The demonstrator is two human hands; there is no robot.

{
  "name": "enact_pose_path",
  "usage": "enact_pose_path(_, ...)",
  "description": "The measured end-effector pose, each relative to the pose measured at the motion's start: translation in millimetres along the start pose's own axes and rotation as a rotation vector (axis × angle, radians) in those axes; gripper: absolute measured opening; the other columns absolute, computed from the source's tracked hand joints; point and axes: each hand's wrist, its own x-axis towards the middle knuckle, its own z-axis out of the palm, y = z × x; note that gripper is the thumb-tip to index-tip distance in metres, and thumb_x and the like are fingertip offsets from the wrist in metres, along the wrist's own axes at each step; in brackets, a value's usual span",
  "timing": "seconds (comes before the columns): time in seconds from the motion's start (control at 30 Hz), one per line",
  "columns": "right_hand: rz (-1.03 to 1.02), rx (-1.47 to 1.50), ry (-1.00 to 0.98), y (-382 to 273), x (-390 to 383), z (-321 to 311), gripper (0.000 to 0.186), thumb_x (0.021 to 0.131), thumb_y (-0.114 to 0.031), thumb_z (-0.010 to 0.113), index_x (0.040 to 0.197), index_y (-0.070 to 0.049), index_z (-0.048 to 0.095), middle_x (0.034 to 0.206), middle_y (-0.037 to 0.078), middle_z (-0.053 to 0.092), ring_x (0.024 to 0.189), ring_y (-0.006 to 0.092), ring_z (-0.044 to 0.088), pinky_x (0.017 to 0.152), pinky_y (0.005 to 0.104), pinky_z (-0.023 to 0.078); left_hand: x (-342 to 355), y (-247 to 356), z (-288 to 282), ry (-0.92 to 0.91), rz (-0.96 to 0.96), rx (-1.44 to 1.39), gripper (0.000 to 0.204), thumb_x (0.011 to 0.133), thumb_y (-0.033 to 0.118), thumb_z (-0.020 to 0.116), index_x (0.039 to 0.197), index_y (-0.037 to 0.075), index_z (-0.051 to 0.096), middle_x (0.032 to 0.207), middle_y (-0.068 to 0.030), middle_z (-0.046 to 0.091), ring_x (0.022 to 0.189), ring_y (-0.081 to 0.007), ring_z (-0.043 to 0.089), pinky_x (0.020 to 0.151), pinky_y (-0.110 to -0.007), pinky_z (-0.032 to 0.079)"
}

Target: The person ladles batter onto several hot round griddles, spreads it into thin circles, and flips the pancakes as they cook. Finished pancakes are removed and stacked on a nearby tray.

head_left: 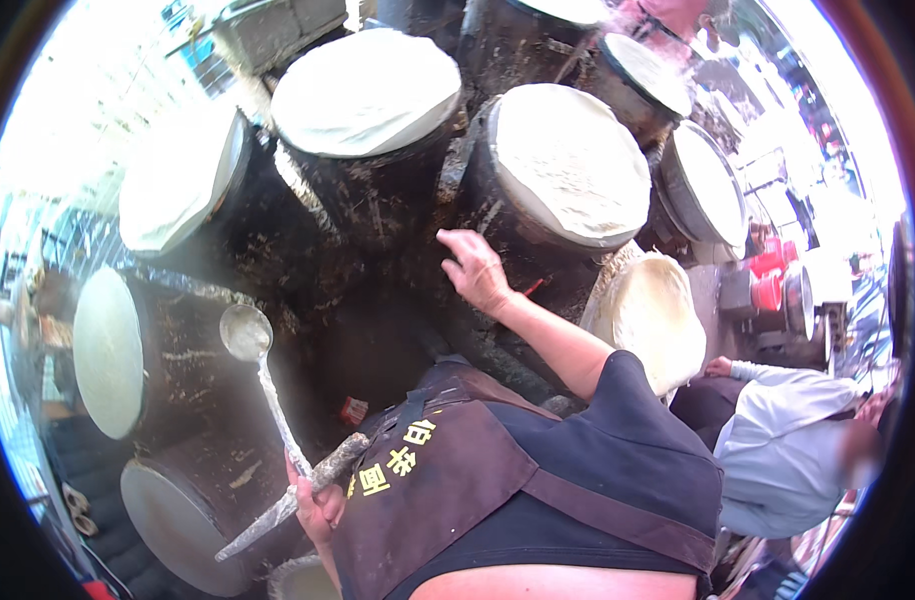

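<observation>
My left hand (320, 510) at the lower left grips a batter-crusted ladle (246, 334), its round bowl angled up, together with a crusted, tapering paddle-like tool (263, 525) lying across its handle. My right hand (475, 270) is held empty, fingers bent and apart, near the dark side of a drum (533, 255) whose round top carries a white layer (568, 165). Another white-covered drum top (365, 90) is beyond it, and a pale, round-topped drum (108, 350) stands left of the ladle.
Several more drums ring me, including one upper left (173, 190) and one lower left (178, 520). A cream-coloured covered top (648, 320) sits beside my right arm. A person in a light top (778, 450) is at the lower right, near red containers (766, 280).
</observation>
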Motion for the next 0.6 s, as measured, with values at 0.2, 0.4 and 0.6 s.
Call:
enact_pose_path(0.2,0.019,-0.538,0.317,53.2,38.6,-94.2,0.057,0.071,0.003,0.054,0.127,-0.008,0.053,0.125,0.017,0.052,0.119,0.0351,0.046,0.100,0.0451,0.036,-12.4,0.9,24.7,-0.032,-0.061,-0.056,0.056,0.101,0.030,0.042,0.150,0.033,0.016,0.062,0.0025,0.033,0.041,-0.0048,0.030,0.030,-0.020,0.031)
enact_pose_path(0.4,0.038,-0.695,0.244,84.3,52.0,-121.6,0.026,0.078,-0.008,0.052,0.102,-0.009,0.061,0.088,0.010,0.063,0.092,0.0287,0.060,0.079,0.0431,0.047,-9.5,5.4,59.7,-0.054,-0.055,-0.003,0.053,0.102,0.031,0.041,0.150,0.031,0.019,0.063,0.0030,0.032,0.040,-0.0042,0.029,0.029,-0.019,0.030)
enact_pose_path(0.6,0.196,-0.484,0.203,90.7,57.4,-182.2,0.026,0.081,-0.003,0.047,0.102,-0.006,0.062,0.092,0.018,0.065,0.082,0.0352,0.065,0.068,0.0450,0.052,-5.1,-20.3,77.3,-0.109,-0.037,0.063,0.046,0.103,0.033,0.037,0.147,0.026,0.027,0.077,-0.0013,0.054,0.040,-0.0025,0.027,0.029,-0.015,0.026)
